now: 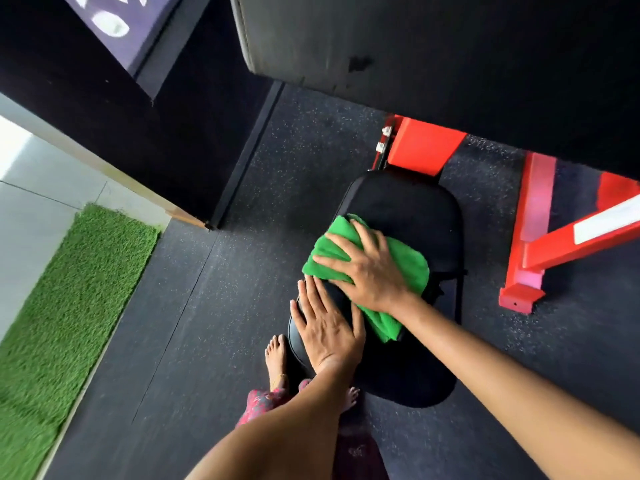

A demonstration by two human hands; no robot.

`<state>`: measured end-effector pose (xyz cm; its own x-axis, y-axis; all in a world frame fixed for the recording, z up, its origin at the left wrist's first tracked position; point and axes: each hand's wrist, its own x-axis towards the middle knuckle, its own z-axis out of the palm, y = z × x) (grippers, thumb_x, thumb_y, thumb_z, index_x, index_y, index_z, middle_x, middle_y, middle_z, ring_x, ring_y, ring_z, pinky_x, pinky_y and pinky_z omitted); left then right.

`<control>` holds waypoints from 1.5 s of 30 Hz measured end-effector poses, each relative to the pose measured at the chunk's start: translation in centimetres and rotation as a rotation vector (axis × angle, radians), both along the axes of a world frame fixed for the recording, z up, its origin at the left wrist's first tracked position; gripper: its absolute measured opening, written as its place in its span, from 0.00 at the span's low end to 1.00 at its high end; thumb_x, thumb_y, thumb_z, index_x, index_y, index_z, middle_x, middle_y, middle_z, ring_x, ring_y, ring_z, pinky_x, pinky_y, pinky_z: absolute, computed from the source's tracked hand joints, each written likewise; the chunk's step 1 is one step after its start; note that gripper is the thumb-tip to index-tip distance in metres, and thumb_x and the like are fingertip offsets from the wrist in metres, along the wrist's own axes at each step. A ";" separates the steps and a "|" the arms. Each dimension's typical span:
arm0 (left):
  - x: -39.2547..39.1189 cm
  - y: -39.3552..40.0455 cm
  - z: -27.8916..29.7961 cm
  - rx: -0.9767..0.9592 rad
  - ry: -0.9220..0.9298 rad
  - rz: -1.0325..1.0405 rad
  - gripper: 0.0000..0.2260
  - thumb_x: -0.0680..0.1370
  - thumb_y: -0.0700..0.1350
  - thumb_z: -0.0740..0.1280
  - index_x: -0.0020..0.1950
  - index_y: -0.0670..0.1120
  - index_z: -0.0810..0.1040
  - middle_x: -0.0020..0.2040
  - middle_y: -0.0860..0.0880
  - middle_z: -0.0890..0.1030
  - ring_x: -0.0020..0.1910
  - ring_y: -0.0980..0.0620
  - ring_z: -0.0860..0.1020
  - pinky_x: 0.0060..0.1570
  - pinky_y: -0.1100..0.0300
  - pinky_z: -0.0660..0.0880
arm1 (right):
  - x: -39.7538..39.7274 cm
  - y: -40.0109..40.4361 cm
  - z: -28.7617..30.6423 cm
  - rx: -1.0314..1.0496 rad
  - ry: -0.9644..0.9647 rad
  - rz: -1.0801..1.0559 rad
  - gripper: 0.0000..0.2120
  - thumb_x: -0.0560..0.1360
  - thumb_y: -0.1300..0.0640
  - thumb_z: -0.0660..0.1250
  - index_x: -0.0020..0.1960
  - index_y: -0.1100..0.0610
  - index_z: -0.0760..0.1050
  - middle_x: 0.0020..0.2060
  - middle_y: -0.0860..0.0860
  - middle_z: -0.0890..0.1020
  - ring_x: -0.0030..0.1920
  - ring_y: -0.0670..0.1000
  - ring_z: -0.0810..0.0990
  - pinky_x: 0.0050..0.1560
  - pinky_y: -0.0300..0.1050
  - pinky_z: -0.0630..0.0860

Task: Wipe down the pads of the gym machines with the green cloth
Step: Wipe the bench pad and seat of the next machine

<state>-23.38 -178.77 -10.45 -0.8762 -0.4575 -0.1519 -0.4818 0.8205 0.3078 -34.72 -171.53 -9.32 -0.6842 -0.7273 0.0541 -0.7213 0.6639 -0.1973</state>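
Both hands flat on black seat pad (408, 209): right hand (372, 271) w/ fingers spread pressing green cloth (412, 268) mid-pad, left hand (327, 327) open, bracing near-left edge; cloth prob. soft, light, bunches easily, so best pressed under palm.

Under me is dark speckled rubber floor (194, 341). A green turf strip (69, 306) lies to my left beside pale tiles (34, 209). A black wall (138, 133) and red frame (540, 244) stand ahead.
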 end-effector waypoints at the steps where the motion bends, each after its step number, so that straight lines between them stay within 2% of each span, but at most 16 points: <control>1: 0.0 0.0 0.1 0.001 0.002 -0.002 0.35 0.72 0.58 0.55 0.72 0.36 0.60 0.71 0.38 0.68 0.71 0.44 0.60 0.67 0.46 0.56 | -0.9 0.3 0.2 -0.002 -0.004 0.064 0.21 0.71 0.41 0.58 0.62 0.39 0.76 0.66 0.49 0.75 0.66 0.66 0.69 0.57 0.65 0.69; 4: 0.0 0.0 0.1 -0.003 0.016 0.004 0.35 0.73 0.58 0.55 0.73 0.37 0.59 0.72 0.39 0.67 0.71 0.44 0.60 0.68 0.47 0.55 | -5.5 1.1 0.2 0.016 0.008 0.055 0.23 0.70 0.40 0.56 0.62 0.40 0.76 0.64 0.49 0.77 0.64 0.67 0.71 0.55 0.64 0.70; 7: -0.1 0.1 0.0 -0.026 0.038 0.006 0.34 0.73 0.58 0.55 0.73 0.38 0.59 0.72 0.39 0.67 0.71 0.44 0.60 0.69 0.48 0.54 | -9.0 0.7 0.4 0.063 -0.085 -0.164 0.22 0.72 0.39 0.58 0.63 0.40 0.75 0.67 0.49 0.74 0.69 0.65 0.65 0.59 0.64 0.66; 10: 0.1 0.0 0.0 -0.038 0.027 0.009 0.34 0.74 0.58 0.55 0.73 0.38 0.58 0.72 0.39 0.67 0.71 0.45 0.60 0.69 0.48 0.53 | -7.5 -0.6 0.6 0.051 -0.125 -0.259 0.21 0.72 0.41 0.63 0.64 0.41 0.75 0.69 0.48 0.71 0.71 0.64 0.60 0.63 0.65 0.60; 15: -0.1 0.1 0.5 -0.036 0.005 0.012 0.35 0.72 0.58 0.55 0.73 0.37 0.59 0.71 0.39 0.68 0.71 0.45 0.60 0.68 0.48 0.55 | -0.9 0.1 0.6 -0.031 -0.078 -0.004 0.23 0.68 0.40 0.59 0.62 0.41 0.77 0.66 0.50 0.75 0.67 0.66 0.67 0.60 0.67 0.66; 18: 0.1 0.1 0.8 -0.024 0.009 0.014 0.34 0.73 0.58 0.55 0.72 0.37 0.60 0.71 0.39 0.68 0.71 0.45 0.61 0.68 0.48 0.55 | -4.2 2.0 0.2 0.017 -0.048 0.119 0.24 0.69 0.41 0.58 0.64 0.40 0.74 0.65 0.50 0.75 0.65 0.68 0.70 0.57 0.68 0.68; 22: 0.0 0.2 0.6 -0.033 0.023 0.022 0.34 0.73 0.58 0.55 0.73 0.37 0.60 0.72 0.40 0.68 0.71 0.45 0.61 0.69 0.48 0.55 | -9.5 2.9 0.2 0.057 -0.112 -0.236 0.25 0.71 0.41 0.58 0.67 0.39 0.70 0.70 0.50 0.70 0.71 0.66 0.61 0.63 0.62 0.62; 25: 0.0 0.1 0.5 -0.034 0.017 0.021 0.34 0.73 0.58 0.55 0.73 0.37 0.60 0.72 0.40 0.67 0.71 0.45 0.62 0.69 0.48 0.54 | -8.4 1.4 0.9 0.049 -0.151 -0.376 0.26 0.70 0.39 0.57 0.67 0.39 0.71 0.71 0.49 0.68 0.72 0.64 0.57 0.65 0.63 0.58; 28: 0.0 0.2 0.5 -0.037 0.013 0.017 0.34 0.73 0.58 0.55 0.73 0.37 0.60 0.71 0.39 0.68 0.71 0.45 0.62 0.68 0.48 0.55 | -4.2 -0.4 0.8 0.022 -0.145 -0.225 0.27 0.71 0.32 0.53 0.63 0.40 0.75 0.69 0.50 0.72 0.70 0.66 0.62 0.63 0.70 0.60; 30: 0.0 0.1 0.4 -0.037 0.005 0.015 0.35 0.73 0.58 0.55 0.73 0.37 0.60 0.71 0.39 0.69 0.71 0.45 0.61 0.68 0.48 0.55 | -1.8 -0.5 0.3 -0.015 -0.071 -0.071 0.25 0.72 0.33 0.54 0.60 0.41 0.78 0.64 0.51 0.76 0.66 0.67 0.68 0.59 0.68 0.66; 33: 0.0 0.1 0.4 -0.028 0.007 0.019 0.34 0.73 0.58 0.55 0.73 0.38 0.59 0.72 0.39 0.68 0.71 0.45 0.61 0.68 0.48 0.55 | -4.4 0.7 -0.1 -0.009 0.016 0.105 0.22 0.73 0.35 0.55 0.60 0.41 0.78 0.62 0.51 0.78 0.63 0.67 0.72 0.55 0.64 0.69; 35: 0.0 0.1 0.4 -0.025 0.002 0.021 0.34 0.74 0.58 0.55 0.73 0.38 0.59 0.72 0.40 0.68 0.71 0.45 0.61 0.68 0.48 0.55 | -7.8 1.5 -0.3 0.011 0.025 0.029 0.23 0.72 0.35 0.54 0.61 0.41 0.78 0.62 0.52 0.78 0.64 0.67 0.71 0.56 0.63 0.68; 39: 0.0 0.1 0.4 -0.034 0.002 0.019 0.33 0.74 0.58 0.55 0.73 0.38 0.59 0.72 0.40 0.68 0.71 0.45 0.61 0.68 0.48 0.55 | -11.4 1.6 0.3 0.053 -0.112 -0.315 0.29 0.70 0.32 0.49 0.64 0.40 0.74 0.68 0.50 0.72 0.69 0.64 0.64 0.60 0.61 0.63; 41: 0.0 0.1 0.4 -0.029 0.000 0.019 0.33 0.74 0.58 0.55 0.73 0.38 0.59 0.72 0.40 0.67 0.71 0.45 0.61 0.68 0.48 0.55 | -10.2 0.5 0.6 0.049 -0.149 -0.398 0.26 0.71 0.33 0.53 0.65 0.40 0.74 0.69 0.50 0.70 0.70 0.64 0.61 0.62 0.63 0.61; 43: 0.1 0.1 0.4 -0.023 0.001 0.013 0.34 0.74 0.58 0.55 0.73 0.38 0.59 0.72 0.40 0.67 0.71 0.45 0.61 0.69 0.48 0.55 | -7.2 -0.6 0.5 0.036 -0.140 -0.343 0.24 0.72 0.35 0.56 0.63 0.41 0.76 0.68 0.51 0.72 0.70 0.66 0.62 0.63 0.68 0.60; 45: 0.1 0.1 0.4 -0.015 -0.003 0.013 0.34 0.74 0.58 0.55 0.73 0.38 0.59 0.72 0.39 0.67 0.71 0.45 0.60 0.69 0.49 0.53 | -3.9 -0.9 0.3 0.019 -0.071 -0.185 0.23 0.72 0.35 0.55 0.60 0.42 0.78 0.65 0.52 0.75 0.67 0.67 0.68 0.59 0.70 0.66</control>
